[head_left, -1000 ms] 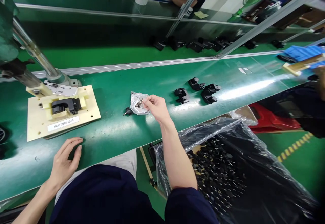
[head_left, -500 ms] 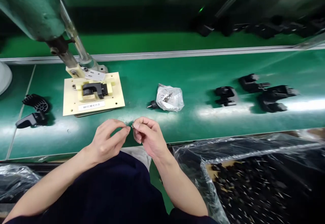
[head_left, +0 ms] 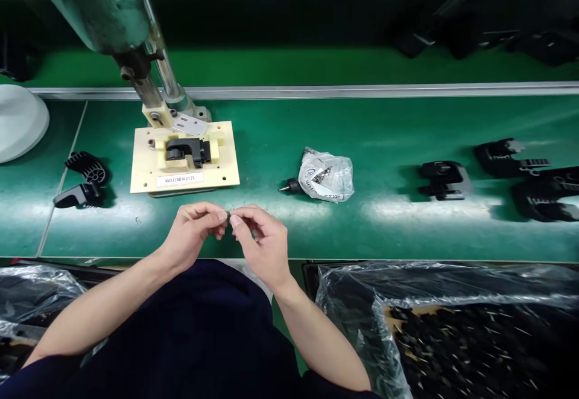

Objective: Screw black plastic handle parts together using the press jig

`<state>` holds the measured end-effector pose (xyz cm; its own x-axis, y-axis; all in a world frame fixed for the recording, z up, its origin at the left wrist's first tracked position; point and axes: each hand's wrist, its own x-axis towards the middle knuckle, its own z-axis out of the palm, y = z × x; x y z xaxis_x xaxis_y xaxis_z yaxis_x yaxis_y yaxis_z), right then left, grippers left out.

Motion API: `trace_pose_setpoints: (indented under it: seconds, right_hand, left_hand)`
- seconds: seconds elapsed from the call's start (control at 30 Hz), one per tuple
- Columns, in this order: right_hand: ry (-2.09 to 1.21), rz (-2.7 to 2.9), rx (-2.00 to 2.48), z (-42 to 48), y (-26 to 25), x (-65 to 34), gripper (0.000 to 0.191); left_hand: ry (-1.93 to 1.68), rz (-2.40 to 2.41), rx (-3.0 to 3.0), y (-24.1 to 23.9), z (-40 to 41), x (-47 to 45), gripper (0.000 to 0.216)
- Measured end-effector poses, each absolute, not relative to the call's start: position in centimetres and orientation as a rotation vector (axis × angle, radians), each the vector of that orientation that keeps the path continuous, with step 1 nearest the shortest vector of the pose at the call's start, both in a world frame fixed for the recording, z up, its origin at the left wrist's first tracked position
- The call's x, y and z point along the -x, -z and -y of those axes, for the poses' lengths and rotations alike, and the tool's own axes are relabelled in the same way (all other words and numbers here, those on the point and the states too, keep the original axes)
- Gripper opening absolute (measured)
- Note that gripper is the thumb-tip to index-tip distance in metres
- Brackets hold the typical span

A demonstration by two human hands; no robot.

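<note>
My left hand (head_left: 194,233) and my right hand (head_left: 261,243) meet over the near edge of the green bench (head_left: 384,230), fingertips pinched together on a tiny dark part (head_left: 228,215), probably a screw. Beyond them stands a cream fixture plate (head_left: 145,172) with a black plastic part (head_left: 185,150) seated in it, under a green press (head_left: 104,6). A crumpled clear bag of small screws (head_left: 326,175) lies to the right, with a small black pointed piece (head_left: 288,187) beside it.
Two black parts (head_left: 84,178) lie left of the fixture, near a white dish (head_left: 18,121). Several more black parts (head_left: 446,180) sit at the right. A plastic-lined box of black pieces (head_left: 452,332) stands below the bench edge. A metal rail (head_left: 362,91) runs behind.
My right hand left the screw bag and came back to the bench edge. My left hand rose to meet it, and both now pinch the tiny part. The view swung left and down.
</note>
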<state>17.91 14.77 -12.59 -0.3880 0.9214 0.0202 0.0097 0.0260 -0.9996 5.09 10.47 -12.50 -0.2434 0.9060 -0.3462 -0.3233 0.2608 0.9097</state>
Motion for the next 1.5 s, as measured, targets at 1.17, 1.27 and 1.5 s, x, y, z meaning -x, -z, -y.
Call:
trace_pose_setpoints:
  seconds: [1.17,1.27,1.5]
  right_hand:
    - [-0.513,1.947,0.802,-22.8,13.8,-3.5,0.023]
    - [-0.457,1.957,0.855,-22.6,14.4,-2.8,0.026]
    - [-0.487,1.918,0.836,-22.5,14.6,-2.6,0.028]
  left_hand:
    - [-1.815,-1.919,-1.475,13.1,-16.4,7.4,0.018]
    - [-1.799,-1.818,-1.513,13.3,-17.4,7.9,0.021]
    - [-1.747,-1.739,-1.501,12.9,-18.0,8.0,0.024]
